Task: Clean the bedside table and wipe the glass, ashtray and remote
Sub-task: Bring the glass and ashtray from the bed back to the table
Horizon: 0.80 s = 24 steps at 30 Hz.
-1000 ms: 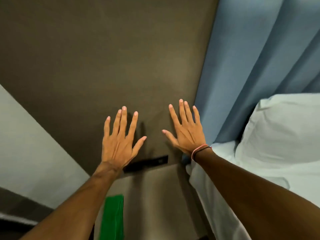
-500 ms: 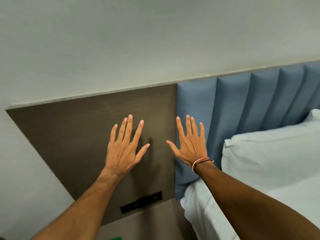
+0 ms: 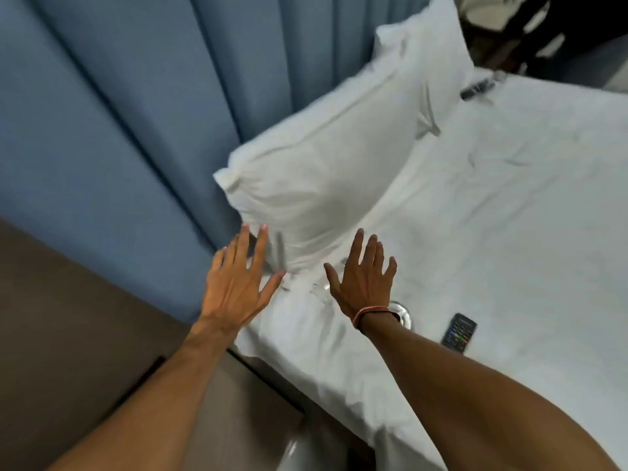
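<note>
My left hand [image 3: 238, 283] and my right hand [image 3: 365, 282] are stretched out flat with fingers spread, empty, above the near corner of the bed. A black remote [image 3: 458, 332] with coloured buttons lies on the white sheet to the right of my right wrist. A clear glass object [image 3: 402, 313], either the glass or the ashtray, lies on the sheet and is partly hidden behind that wrist. Another clear item [image 3: 321, 290] shows faintly between my hands. A strip of the grey bedside table [image 3: 258, 413] shows between my forearms.
A white pillow [image 3: 326, 158] leans on the blue padded headboard [image 3: 112, 130]. The white bed sheet [image 3: 509, 215] fills the right side. A brown wall panel [image 3: 68, 334] is at the left. Dark objects lie at the far top right.
The view swung right and down from the wall panel and headboard to the bed. Both hands stayed spread and empty. The remote and glass item came into sight.
</note>
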Each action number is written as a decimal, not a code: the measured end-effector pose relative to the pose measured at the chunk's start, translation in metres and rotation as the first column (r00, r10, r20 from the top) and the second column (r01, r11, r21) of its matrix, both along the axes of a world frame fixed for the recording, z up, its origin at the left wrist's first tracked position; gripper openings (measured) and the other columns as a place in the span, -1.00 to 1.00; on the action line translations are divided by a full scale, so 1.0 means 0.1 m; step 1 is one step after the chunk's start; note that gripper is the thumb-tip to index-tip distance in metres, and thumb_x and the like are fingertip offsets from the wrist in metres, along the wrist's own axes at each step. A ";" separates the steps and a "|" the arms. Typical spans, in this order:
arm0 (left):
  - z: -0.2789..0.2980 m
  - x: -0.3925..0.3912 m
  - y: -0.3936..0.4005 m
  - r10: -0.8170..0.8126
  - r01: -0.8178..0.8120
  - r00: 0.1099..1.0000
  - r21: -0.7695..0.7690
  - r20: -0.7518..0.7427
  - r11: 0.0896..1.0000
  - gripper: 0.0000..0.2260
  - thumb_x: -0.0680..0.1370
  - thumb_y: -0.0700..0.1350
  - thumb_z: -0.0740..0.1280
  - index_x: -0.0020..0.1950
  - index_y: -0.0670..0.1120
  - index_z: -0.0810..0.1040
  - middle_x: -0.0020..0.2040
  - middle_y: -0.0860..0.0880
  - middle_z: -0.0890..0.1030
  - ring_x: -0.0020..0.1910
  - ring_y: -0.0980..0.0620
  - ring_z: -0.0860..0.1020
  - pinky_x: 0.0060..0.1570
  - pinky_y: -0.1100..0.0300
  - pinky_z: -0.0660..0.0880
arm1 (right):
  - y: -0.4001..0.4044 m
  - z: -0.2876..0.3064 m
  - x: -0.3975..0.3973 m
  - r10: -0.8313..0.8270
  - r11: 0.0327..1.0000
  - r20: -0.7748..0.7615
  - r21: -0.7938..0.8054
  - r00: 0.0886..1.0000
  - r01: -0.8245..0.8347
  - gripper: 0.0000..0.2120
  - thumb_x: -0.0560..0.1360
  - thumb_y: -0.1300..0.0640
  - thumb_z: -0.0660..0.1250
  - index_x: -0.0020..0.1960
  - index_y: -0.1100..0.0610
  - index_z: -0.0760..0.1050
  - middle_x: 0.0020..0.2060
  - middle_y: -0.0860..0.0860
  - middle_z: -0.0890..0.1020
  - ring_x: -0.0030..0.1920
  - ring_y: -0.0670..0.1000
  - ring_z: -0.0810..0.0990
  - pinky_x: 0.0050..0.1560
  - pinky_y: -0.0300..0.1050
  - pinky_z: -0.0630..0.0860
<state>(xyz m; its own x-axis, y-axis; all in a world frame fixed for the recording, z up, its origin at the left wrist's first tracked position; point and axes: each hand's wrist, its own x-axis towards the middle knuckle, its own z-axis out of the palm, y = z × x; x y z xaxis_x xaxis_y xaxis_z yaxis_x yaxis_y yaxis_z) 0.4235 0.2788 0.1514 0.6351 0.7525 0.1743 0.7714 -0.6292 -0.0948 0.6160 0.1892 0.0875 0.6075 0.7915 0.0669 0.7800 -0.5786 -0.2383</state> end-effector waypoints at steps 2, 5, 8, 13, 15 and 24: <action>-0.40 0.44 0.03 -0.064 0.062 0.998 -0.072 -0.023 0.996 -0.26 0.60 0.31 -0.03 0.64 -0.14 0.06 0.57 -0.31 0.25 0.38 -0.27 0.48 0.23 -0.14 0.49 | -0.13 -0.36 0.27 -0.078 0.994 -0.025 -0.073 0.997 0.076 -0.14 0.57 -0.33 0.01 0.62 0.18 -0.21 0.59 0.28 0.07 0.59 0.25 0.09 0.48 0.35 0.09; -0.89 0.91 0.02 -0.125 0.121 0.992 -0.138 -0.022 0.983 -0.27 0.62 0.31 0.00 0.64 -0.13 0.05 0.55 -0.32 0.29 0.34 -0.28 0.51 0.16 -0.14 0.53 | -0.37 -0.79 0.51 -0.117 0.975 -0.040 -0.194 0.992 0.107 -0.08 0.52 -0.39 0.05 0.62 0.13 -0.22 0.59 0.29 0.03 0.59 0.28 0.05 0.46 0.40 0.07; -1.32 1.25 0.05 -0.175 0.164 0.984 -0.236 -0.027 0.958 -0.29 0.62 0.28 0.10 0.65 -0.05 0.03 0.52 -0.33 0.30 0.23 -0.33 0.54 0.07 -0.16 0.54 | -0.59 -1.15 0.61 -0.106 0.945 -0.067 -0.316 0.992 0.079 -0.04 0.46 -0.46 0.11 0.62 0.03 -0.18 0.59 0.30 -0.04 0.59 0.31 -0.02 0.43 0.46 0.07; -1.87 1.61 0.02 -0.182 0.108 0.973 -0.410 -0.145 0.906 -0.27 0.60 0.24 0.21 0.65 0.07 -0.09 0.47 -0.23 0.29 0.24 -0.26 0.47 0.09 -0.12 0.50 | -0.86 -1.56 0.62 -0.081 0.934 -0.101 -0.355 0.992 0.040 -0.13 0.44 -0.41 0.16 0.59 -0.06 -0.04 0.53 0.28 0.15 0.51 0.31 0.17 0.28 0.34 0.32; -1.93 1.67 0.00 -0.140 0.059 0.975 -0.409 -0.172 0.911 -0.27 0.62 0.07 0.24 0.65 0.06 -0.13 0.42 -0.26 0.31 0.21 -0.26 0.46 0.07 -0.11 0.51 | -0.85 -1.59 0.67 -0.056 0.942 -0.070 -0.333 0.996 0.030 -0.20 0.41 -0.37 0.18 0.54 -0.05 0.10 0.39 0.23 0.32 0.34 0.28 0.33 0.15 0.23 0.39; -1.78 0.55 -0.30 0.102 -0.084 0.995 -0.496 0.010 0.864 -0.17 0.52 0.07 0.28 0.61 0.21 -0.21 0.14 -0.21 0.38 -0.11 -0.20 0.54 -0.18 -0.09 0.63 | -0.45 -1.27 0.39 0.179 0.976 -0.043 -0.118 0.983 -0.182 -0.27 0.33 -0.36 0.23 0.38 0.02 0.39 0.14 0.17 0.49 0.05 0.23 0.48 -0.08 0.08 0.47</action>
